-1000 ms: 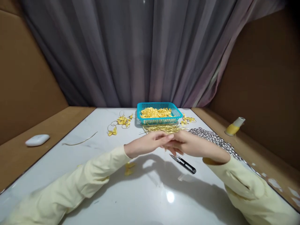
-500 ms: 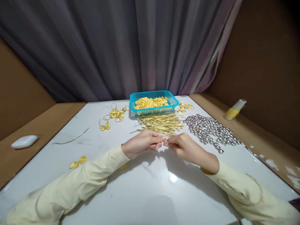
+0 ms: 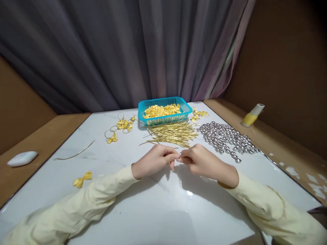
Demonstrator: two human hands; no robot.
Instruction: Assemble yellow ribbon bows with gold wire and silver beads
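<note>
My left hand [image 3: 159, 159] and my right hand [image 3: 200, 160] meet at the fingertips above the middle of the white table. Both are pinched closed, and whatever sits between the fingers is too small and covered to make out. Just beyond them lies a pile of gold cords [image 3: 173, 133]. To the right of my right hand spreads a heap of shiny silver beads [image 3: 227, 137]. A yellow bow [image 3: 82, 179] rests on the table beside my left forearm, and a single gold cord [image 3: 74, 152] lies farther left.
A blue basket [image 3: 166, 119] of yellow bows stands at the back before a grey curtain [image 3: 114, 61]. Looped cords with bows [image 3: 124, 124] lie left of it, more bows [image 3: 198, 115] right. A spool of yellow thread [image 3: 252, 115] and a white rounded object [image 3: 22, 159] flank the table.
My left fingers have shifted, the thumb now lying over the pinch with another finger pointing down. My hands stay together. The whole view has shifted slightly.
</note>
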